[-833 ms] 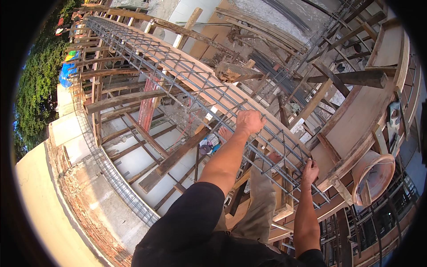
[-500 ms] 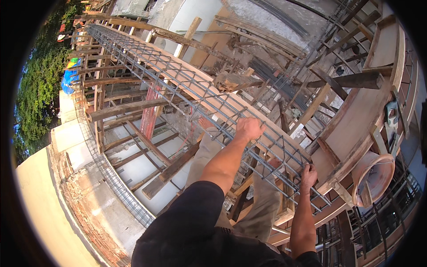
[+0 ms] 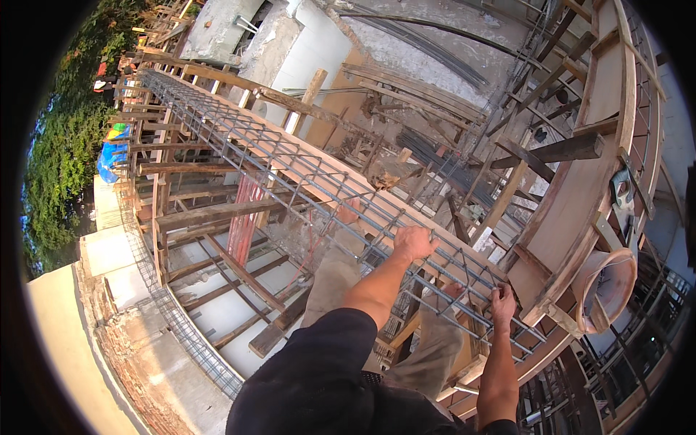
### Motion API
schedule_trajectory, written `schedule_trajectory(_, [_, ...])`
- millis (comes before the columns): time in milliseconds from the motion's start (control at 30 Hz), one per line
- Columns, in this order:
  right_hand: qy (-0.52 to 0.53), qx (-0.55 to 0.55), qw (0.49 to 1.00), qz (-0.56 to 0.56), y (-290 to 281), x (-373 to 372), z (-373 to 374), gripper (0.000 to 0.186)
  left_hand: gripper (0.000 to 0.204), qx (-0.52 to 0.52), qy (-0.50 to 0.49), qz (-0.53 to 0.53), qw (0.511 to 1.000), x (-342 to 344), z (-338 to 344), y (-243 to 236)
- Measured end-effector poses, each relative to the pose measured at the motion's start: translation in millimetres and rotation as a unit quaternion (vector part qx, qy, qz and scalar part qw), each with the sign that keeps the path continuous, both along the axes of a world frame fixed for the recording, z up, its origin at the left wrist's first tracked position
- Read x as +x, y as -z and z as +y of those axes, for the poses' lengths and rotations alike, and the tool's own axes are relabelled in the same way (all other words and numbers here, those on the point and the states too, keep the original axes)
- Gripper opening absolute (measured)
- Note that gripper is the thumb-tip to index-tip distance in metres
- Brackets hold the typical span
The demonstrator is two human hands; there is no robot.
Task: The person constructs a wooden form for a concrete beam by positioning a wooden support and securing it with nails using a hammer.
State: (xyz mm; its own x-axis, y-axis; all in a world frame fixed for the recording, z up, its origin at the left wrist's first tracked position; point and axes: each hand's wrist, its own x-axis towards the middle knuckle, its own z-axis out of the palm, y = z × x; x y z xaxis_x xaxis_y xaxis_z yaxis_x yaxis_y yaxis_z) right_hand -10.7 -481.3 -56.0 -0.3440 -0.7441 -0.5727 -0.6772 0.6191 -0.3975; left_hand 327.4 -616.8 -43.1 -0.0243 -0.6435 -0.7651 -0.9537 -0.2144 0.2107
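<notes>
A long rebar cage (image 3: 319, 174) of grey bars and square ties runs from the far left down to an open end near my right side. My left hand (image 3: 415, 243) is closed over a bar on the upper side of the cage. Closer to the open end, my right hand (image 3: 502, 304) has its fingers bent round another bar, partly hiding what they grip. Alongside the cage's far side lies a wooden formwork board (image 3: 348, 181). My legs and bare feet show beneath and beside the bars.
Curved wooden formwork (image 3: 576, 206) rises at the right, with a handsaw (image 3: 621, 192) and a round bucket (image 3: 605, 290) near it. Timber props (image 3: 217, 214) stand at the left over a deep drop. Loose planks (image 3: 413, 90) lie below, beyond the cage.
The view has tilted slightly, and both hands appear a little lower in it. My left hand seems slightly nearer the cage's open end. Both hands stay on the bars.
</notes>
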Motion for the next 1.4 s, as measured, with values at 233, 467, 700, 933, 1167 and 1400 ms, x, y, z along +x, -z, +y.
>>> schedule_trajectory(233, [0.047, -0.091, 0.993, -0.065, -89, 44, 47, 0.032, 0.046, -0.101, 0.006, 0.214, 0.972, 48, 35, -8])
schedule_trajectory(467, [0.029, -0.014, 0.99, -0.14, -94, 33, 200, 0.031, 0.038, -0.069, 0.003, 0.184, 0.98, 125, 68, -107])
schedule_trajectory(700, [0.065, 0.036, 0.983, -0.168, -190, 81, 182, 0.039, 0.045, 0.004, -0.032, 0.048, 0.998, 258, 133, -162])
schedule_trajectory(933, [0.001, -0.012, 0.996, -0.094, -179, 80, 156, 0.045, 0.044, -0.017, -0.119, 0.066, 0.991, 283, 154, -206])
schedule_trajectory(1167, [-0.051, -0.015, 0.994, -0.091, -173, 83, 121, 0.046, 0.042, -0.1, -0.137, 0.123, 0.978, 289, 160, -165])
schedule_trajectory(1400, [-0.058, 0.008, 0.997, -0.059, -185, 87, 86, 0.046, 0.04, -0.111, -0.176, 0.133, 0.969, 289, 149, -181])
